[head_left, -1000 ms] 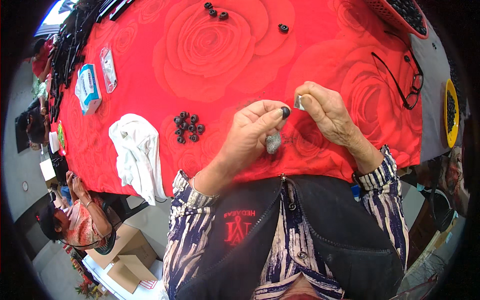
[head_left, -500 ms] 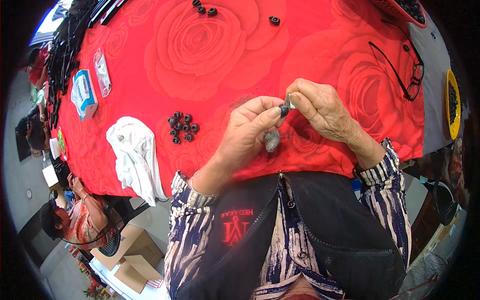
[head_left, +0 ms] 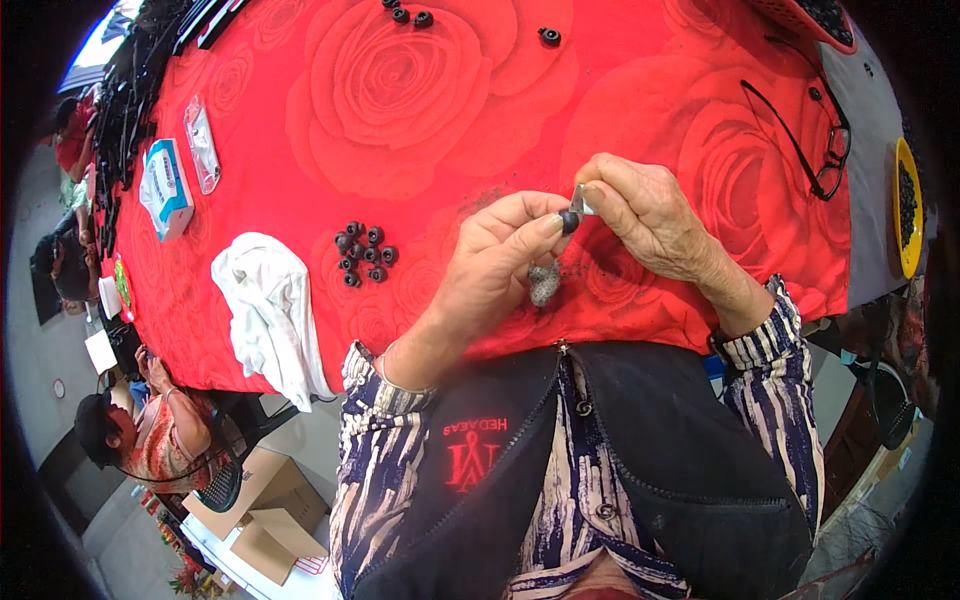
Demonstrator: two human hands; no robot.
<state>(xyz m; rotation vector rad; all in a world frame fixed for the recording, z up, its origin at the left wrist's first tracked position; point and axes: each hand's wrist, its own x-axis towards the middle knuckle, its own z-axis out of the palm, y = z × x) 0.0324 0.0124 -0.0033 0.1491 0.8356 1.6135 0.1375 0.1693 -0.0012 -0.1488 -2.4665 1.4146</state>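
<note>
My left hand point(head_left: 490, 255) is closed, with a small round black part point(head_left: 570, 223) pinched between thumb and fingertips. Against the top of that part, my right hand point(head_left: 645, 215) grips a small metal blade point(head_left: 577, 196), partly white near my thumb. Most of the blade's handle end is hidden by my fingers. Just below my left fingers a grey fuzzy lump point(head_left: 544, 285) lies on the red rose-patterned tablecloth point(head_left: 440, 310), with dark crumbs around it. Left of my left hand, several similar black parts point(head_left: 375, 236) sit in a cluster.
A crumpled white cloth point(head_left: 265, 300) lies at the left, beyond it a tissue pack point(head_left: 168, 190) and a clear plastic packet point(head_left: 201, 148). Eyeglasses point(head_left: 828, 178), a yellow tray point(head_left: 907, 255) and a red basket point(head_left: 800, 28) stand at the right. Another person point(head_left: 165, 430) sits at far left.
The blade and my right fingers have shifted very slightly against the black part. My left hand keeps its pinch in nearly the same place. The seated person's head has turned downward.
</note>
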